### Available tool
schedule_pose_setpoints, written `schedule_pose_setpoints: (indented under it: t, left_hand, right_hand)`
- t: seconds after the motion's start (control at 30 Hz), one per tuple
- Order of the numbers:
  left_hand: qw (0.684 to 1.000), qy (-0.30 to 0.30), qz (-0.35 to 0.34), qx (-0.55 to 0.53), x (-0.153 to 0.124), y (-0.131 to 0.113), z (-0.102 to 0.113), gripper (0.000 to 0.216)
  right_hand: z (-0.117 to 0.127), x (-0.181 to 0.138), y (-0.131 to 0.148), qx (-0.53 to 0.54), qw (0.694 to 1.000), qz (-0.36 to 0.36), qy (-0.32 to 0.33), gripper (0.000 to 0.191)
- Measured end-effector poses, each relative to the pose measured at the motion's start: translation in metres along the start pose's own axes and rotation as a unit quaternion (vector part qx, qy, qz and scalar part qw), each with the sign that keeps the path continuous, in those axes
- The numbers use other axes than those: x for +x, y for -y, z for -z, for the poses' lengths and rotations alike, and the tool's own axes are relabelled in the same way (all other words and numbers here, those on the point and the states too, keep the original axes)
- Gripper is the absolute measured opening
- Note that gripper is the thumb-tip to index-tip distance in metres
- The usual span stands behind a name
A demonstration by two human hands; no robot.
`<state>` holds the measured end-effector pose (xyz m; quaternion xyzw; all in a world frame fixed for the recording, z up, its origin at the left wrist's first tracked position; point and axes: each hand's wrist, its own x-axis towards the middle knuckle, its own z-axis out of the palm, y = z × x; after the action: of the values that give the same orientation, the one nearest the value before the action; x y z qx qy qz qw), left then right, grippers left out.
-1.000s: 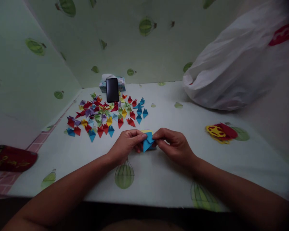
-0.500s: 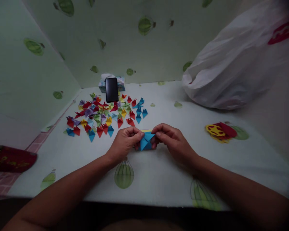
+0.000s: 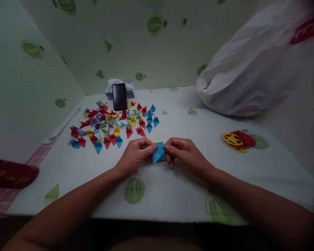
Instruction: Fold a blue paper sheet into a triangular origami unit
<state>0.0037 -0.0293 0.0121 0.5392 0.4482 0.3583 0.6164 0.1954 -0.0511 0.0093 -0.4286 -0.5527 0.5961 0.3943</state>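
Between my hands is a small piece of blue folded paper (image 3: 159,152), with creased triangular flaps facing me. A yellow strip (image 3: 159,141) shows along its far edge; whether it belongs to the same piece I cannot tell. My left hand (image 3: 138,151) pinches the paper's left side between thumb and fingers. On the opposite side, my right hand (image 3: 181,152) grips the right edge, its thumb on top. The fingertips behind the paper are partly hidden. Farther off to the left lie many small folded paper pieces (image 3: 112,139) in red, blue, yellow, green and purple.
A black phone (image 3: 119,97) leans against a tissue box (image 3: 130,90) behind the folded pieces. Red and yellow cut-outs (image 3: 238,140) lie at right, below a large white plastic bag (image 3: 240,83). A dark red packet (image 3: 14,173) sits at the left edge of the white table (image 3: 172,195).
The right hand has shifted its hold lower and closer against the blue paper's right edge. The flap that stuck out on the right now lies in toward the middle.
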Motion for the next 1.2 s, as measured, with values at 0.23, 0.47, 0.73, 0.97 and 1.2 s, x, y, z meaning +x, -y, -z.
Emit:
schedule_pose_setpoints:
  t: [0.23,0.47,0.73,0.97,1.2]
  left_hand:
    - [1.0,0.0,-0.003,0.002,-0.0001,0.0005,-0.0002,0.028]
    - [0.999,0.024,-0.013,0.032,-0.0054,-0.0012,-0.004,0.029]
    - [0.998,0.062,-0.021,0.014,-0.0049,-0.0012,-0.0012,0.028]
    - [0.999,0.03,-0.01,0.01,-0.0028,-0.0016,-0.0001,0.028]
    - [0.999,-0.029,-0.029,-0.001,-0.0038,0.0043,-0.0053,0.027]
  right_hand:
    - [0.0012,0.0005,0.0017,0.016,1.0,-0.004,0.013,0.036]
    - [-0.0021,0.0005,0.0023,0.007,0.998,-0.035,0.051,0.036]
    - [-0.0027,-0.0025,0.004,0.023,0.997,-0.04,0.067,0.033]
    - [-0.0006,-0.0002,0.0026,0.025,0.999,-0.039,0.001,0.038]
    - [-0.0075,0.0009,-0.0047,0.087,0.995,-0.045,-0.024,0.036]
